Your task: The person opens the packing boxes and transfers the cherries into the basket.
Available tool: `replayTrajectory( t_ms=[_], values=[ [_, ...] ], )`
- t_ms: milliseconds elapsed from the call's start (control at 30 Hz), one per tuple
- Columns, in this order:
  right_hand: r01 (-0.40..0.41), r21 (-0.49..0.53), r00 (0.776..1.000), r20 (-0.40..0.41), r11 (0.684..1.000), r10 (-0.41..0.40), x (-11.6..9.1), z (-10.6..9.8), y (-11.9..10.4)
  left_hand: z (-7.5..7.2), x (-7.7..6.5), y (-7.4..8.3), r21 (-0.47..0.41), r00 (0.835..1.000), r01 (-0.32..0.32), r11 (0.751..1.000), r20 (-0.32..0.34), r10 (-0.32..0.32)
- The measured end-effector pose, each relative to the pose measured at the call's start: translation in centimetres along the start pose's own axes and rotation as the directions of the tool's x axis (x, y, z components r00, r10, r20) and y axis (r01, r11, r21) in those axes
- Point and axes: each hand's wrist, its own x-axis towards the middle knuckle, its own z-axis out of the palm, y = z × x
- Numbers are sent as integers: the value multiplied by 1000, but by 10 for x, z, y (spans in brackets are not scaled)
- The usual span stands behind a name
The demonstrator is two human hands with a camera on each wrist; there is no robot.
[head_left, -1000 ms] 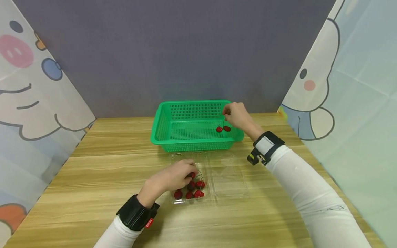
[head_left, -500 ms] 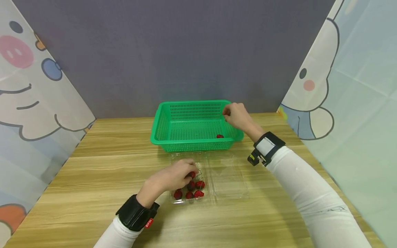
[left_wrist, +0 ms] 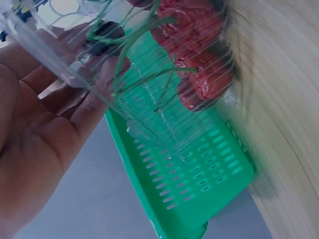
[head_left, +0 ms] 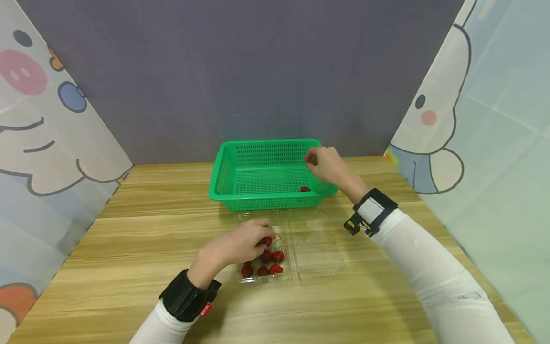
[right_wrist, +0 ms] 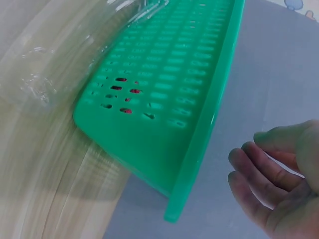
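a cherry (head_left: 268, 241) was pinched by the left hand (head_left: 236, 243) in the clear container (head_left: 317, 248), where more cherries (head_left: 277, 256) were gathered. the right hand (head_left: 328, 165) was held, fingers loosely bent, above the right end of the green basket (head_left: 266, 197); red fruit (head_left: 305, 189) was seen inside, and both vessels were borne by the wooden surface (head_left: 150, 248).

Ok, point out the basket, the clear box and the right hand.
Basket (head_left: 266, 180): head view, bare floor inside.
Clear box (head_left: 318, 251): head view, right half.
Right hand (head_left: 329, 165): head view, back of the hand.
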Motion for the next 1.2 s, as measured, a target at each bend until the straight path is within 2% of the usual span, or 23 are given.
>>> replayTrajectory(
  t_ms=[167, 333, 567, 767, 967, 1200],
  values=[
    [71, 15, 997, 5, 997, -71, -5, 4, -7, -5, -1, 1, -8, 1000, -21, 1000, -13, 21],
    [162, 20, 986, -30, 987, -161, -11, 6, -13, -11, -1, 0, 2, 999, -37, 999, -41, 37],
    [279, 5, 959, -58, 960, -278, -22, 10, -24, -17, -4, -1, -17, 994, -65, 998, -94, 63],
    [377, 22, 924, -70, 926, -375, -31, 16, -32, -24, -7, -2, -28, 987, -73, 997, -144, 69],
    [423, 46, 906, -46, 905, -421, -40, 21, -38, -31, -7, -3, -23, 985, -61, 998, -165, 56],
    [448, 46, 893, 22, 893, -449, -47, 29, -40, -36, -7, -4, -36, 983, -64, 997, -177, 56]
  ],
)
